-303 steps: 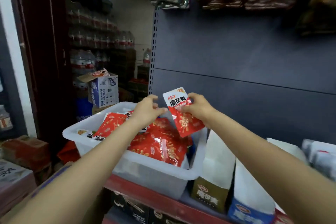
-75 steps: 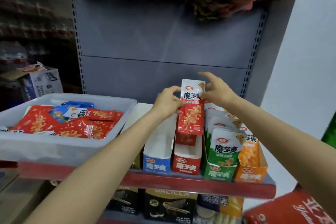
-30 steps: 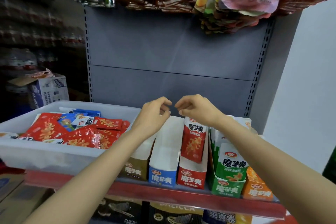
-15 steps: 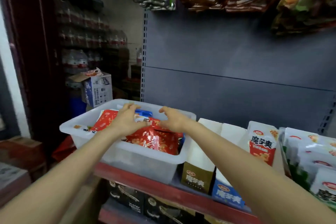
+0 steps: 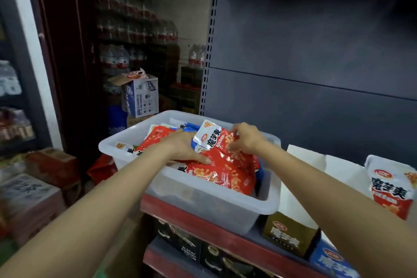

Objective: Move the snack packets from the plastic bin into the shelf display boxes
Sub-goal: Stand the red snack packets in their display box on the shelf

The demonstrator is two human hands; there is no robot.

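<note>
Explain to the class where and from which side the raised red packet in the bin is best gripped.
Pinch the red packet at its flat white top seal, coming from above. That end tilts up clear of the pile in the plastic bin, while its lower half lies among other packets. The right hand already holds its right edge.

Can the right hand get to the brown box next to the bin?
Probably yes. The right hand is over the plastic bin, gripping a red packet. The brown box stands just beside the bin, open on top, with nothing between.

Blue display box [image 5: 331,263] cut off at bottom edge.
</note>
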